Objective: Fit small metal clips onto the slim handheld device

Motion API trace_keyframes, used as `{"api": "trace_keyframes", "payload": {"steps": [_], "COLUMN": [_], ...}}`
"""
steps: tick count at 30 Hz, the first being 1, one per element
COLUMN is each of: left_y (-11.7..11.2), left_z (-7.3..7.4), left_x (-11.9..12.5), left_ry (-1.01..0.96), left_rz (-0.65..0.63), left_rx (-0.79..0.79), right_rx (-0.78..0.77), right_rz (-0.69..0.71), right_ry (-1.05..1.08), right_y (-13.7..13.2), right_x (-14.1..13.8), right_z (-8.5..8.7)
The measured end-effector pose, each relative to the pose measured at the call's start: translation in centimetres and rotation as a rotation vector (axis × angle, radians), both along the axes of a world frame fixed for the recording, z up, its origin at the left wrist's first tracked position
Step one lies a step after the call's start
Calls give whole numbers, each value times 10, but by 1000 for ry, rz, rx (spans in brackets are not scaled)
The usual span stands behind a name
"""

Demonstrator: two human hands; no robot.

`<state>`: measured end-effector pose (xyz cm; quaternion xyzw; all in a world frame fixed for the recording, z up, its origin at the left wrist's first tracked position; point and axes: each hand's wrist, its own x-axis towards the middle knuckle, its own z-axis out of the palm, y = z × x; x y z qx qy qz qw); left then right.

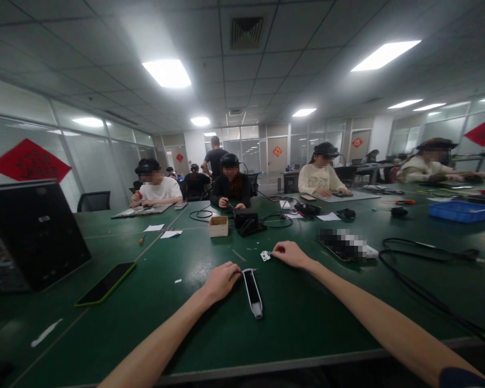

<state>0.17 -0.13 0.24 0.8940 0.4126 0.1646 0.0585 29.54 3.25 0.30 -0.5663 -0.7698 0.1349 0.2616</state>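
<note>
A slim white-framed device [253, 293] with a long dark face lies lengthwise on the green table. My left hand [222, 281] rests beside its far end, fingers curled together with the tips at the frame's upper left corner. Beyond it and to the right, my right hand [290, 254] is closed in a pinch. At those fingertips is a small white piece [265, 256] with dark spots, close to the tabletop; its exact kind is too small to make out. Tiny light bits lie on the table just past it.
A phone with a green edge [106, 284] and a black computer case [36, 234] are at left. A small open box [219, 227] stands ahead. Black cables [412, 275] and a blue tray [463, 212] are at right. Co-workers sit across the table.
</note>
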Motion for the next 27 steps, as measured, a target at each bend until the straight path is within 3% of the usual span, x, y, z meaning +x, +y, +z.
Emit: {"api": "trace_keyframes", "payload": {"steps": [7, 18, 22, 27], "left_y": [0, 1, 1, 0], "left_z": [0, -3, -2, -1], "left_x": [0, -1, -1, 0], "left_ry": [11, -2, -7, 5], "left_rz": [0, -2, -9, 4], "left_rx": [2, 7, 11, 26], "right_rx": [-102, -161, -113, 79], "right_rz": [-49, 12, 83, 169], "right_ry": [214, 275, 208, 29], "right_y": [11, 1, -12, -22], "right_x": [10, -1, -19, -42], "right_z": [-3, -3, -2, -5]}}
